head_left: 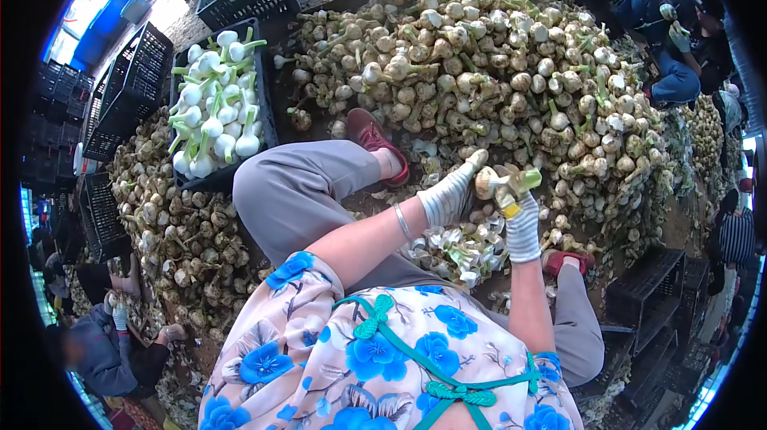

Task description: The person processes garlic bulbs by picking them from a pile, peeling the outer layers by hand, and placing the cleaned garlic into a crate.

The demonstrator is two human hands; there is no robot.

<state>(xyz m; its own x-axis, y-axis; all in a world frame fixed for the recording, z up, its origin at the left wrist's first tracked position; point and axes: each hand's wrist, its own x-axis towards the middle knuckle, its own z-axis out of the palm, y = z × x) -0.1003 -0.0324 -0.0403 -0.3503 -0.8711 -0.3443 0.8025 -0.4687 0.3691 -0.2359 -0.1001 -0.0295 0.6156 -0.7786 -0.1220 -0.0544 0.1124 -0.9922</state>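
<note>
A garlic bulb [485,184] with a cut green stem [529,181] is between my two gloved hands, above a pile of torn skins. My left hand [453,192], in a soiled white glove, is against the bulb's left side, one finger reaching past its far side; the other fingers are partly hidden. My right hand [518,218], in a striped glove, closes around the stem end. Something yellow [511,210] shows at its fingers; I cannot make out whether it is a tool. Loose white skins [467,252] lie below the hands.
A big heap of unpeeled garlic [479,62] spreads ahead, with another heap [184,238] at left. A black crate [269,130] of clean white garlic [216,110] stands by my left knee. Stacked black crates [647,286] are at right. Co-workers [679,70] sit at both sides.
</note>
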